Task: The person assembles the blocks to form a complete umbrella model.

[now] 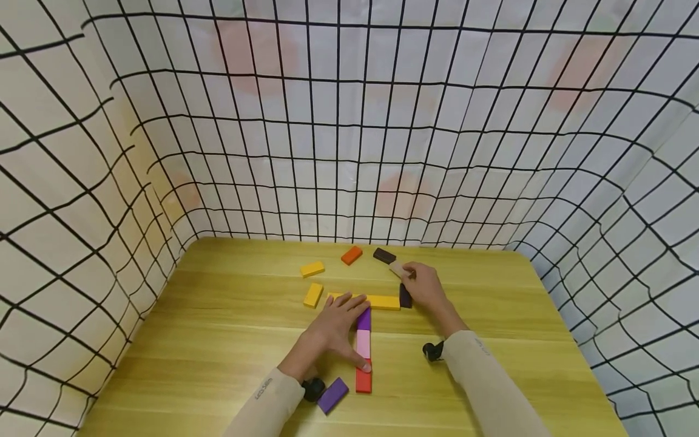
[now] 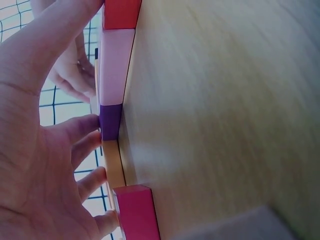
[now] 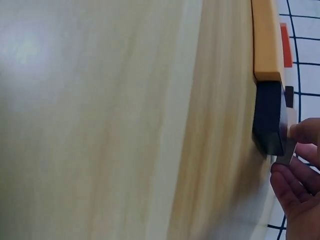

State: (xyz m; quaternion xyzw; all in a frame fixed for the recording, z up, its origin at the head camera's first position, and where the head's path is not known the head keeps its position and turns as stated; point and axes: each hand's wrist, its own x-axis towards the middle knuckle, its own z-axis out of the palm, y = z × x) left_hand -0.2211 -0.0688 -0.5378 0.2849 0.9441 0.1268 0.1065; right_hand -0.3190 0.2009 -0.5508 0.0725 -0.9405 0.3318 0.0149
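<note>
In the head view my left hand (image 1: 340, 325) lies with fingers spread over a column of a purple block (image 1: 363, 319), a pink block (image 1: 363, 344) and red (image 1: 363, 381); its thumb touches the red part. Its fingertips rest at the yellow row (image 1: 382, 301) above the column. My right hand (image 1: 426, 285) pinches a pale beige block (image 1: 397, 267) between thumb and fingers, beside a black block (image 1: 405, 296) at the row's right end. In the right wrist view the fingers (image 3: 306, 132) hold the beige block (image 3: 286, 158) behind the black block (image 3: 269, 117).
Another black block (image 1: 384, 255) touches or nearly touches the beige one. An orange block (image 1: 352, 255) and two yellow blocks (image 1: 312, 269) (image 1: 313, 295) lie at the back and left. A purple block (image 1: 333, 396) sits by the left wrist. Black netting (image 1: 338, 127) surrounds the wooden table (image 1: 218, 340).
</note>
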